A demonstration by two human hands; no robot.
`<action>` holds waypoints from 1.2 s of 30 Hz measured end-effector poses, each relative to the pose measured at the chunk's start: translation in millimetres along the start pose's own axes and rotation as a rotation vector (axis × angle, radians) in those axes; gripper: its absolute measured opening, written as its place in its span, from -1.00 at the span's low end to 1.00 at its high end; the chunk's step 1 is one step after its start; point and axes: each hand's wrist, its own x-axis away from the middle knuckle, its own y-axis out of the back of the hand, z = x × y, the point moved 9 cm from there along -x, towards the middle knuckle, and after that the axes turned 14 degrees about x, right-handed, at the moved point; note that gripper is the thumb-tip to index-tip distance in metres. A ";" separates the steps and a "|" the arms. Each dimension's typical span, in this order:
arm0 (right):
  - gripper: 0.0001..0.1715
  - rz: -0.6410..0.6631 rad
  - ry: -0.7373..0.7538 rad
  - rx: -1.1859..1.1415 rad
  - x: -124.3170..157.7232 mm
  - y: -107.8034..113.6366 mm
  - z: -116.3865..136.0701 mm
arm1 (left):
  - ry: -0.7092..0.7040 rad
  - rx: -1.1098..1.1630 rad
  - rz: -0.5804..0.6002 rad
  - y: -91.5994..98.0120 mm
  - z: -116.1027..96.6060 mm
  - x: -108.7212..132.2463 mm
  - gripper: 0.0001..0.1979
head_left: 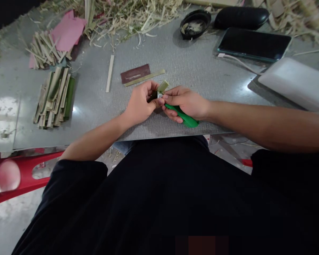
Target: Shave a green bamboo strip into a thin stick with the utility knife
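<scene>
My left hand (pixel 140 102) is closed, thumb and fingers pinching a short bamboo strip (pixel 163 85) whose pale green end sticks up between both hands. My right hand (pixel 188 102) is wrapped round a green-handled utility knife (pixel 187 117). The metal front of the knife meets the bamboo by my left thumb, and the blade edge itself is mostly hidden by my fingers. Just beyond my left hand, a brown sandpaper piece (pixel 135 73) lies on the grey table with a thin bamboo strip (pixel 146 77) along its near edge.
At the left lie a stack of bamboo pieces (pixel 54 99) and pale sticks (pixel 44 49) beside pink paper (pixel 67 30). A single stick (pixel 110 73) lies nearer. Shavings (pixel 138 16), a black dish (pixel 195 24), a black case (pixel 241 17), a phone (pixel 254 43) and a whitish box (pixel 295 83) stand farther back.
</scene>
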 end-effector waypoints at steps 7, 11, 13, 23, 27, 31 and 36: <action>-0.35 -0.067 0.050 0.030 2.0 -0.1 6.2 | 0.032 -0.015 -0.028 3.7 -1.7 -1.3 -0.37; -0.39 0.031 0.016 0.018 -0.9 -0.8 0.0 | 0.033 0.052 0.002 0.3 1.9 -2.2 -0.32; -0.40 0.034 0.008 0.021 -0.5 -0.4 -1.5 | 0.048 0.045 -0.004 -0.8 0.2 -1.5 -0.31; -0.39 -0.025 0.053 0.022 3.1 -2.4 4.5 | 0.010 0.009 -0.051 3.6 1.8 -1.8 -0.35; -0.40 0.051 0.038 0.035 1.8 -2.7 1.2 | 0.037 -0.013 -0.004 -1.8 0.3 -0.1 -0.34; -0.37 -0.050 0.068 0.037 5.8 2.4 5.3 | 0.004 -0.023 -0.062 0.1 -7.0 2.1 -0.35; -0.32 0.000 0.078 0.053 5.6 -4.0 7.9 | 0.006 -0.028 -0.037 -0.4 -8.3 2.4 -0.31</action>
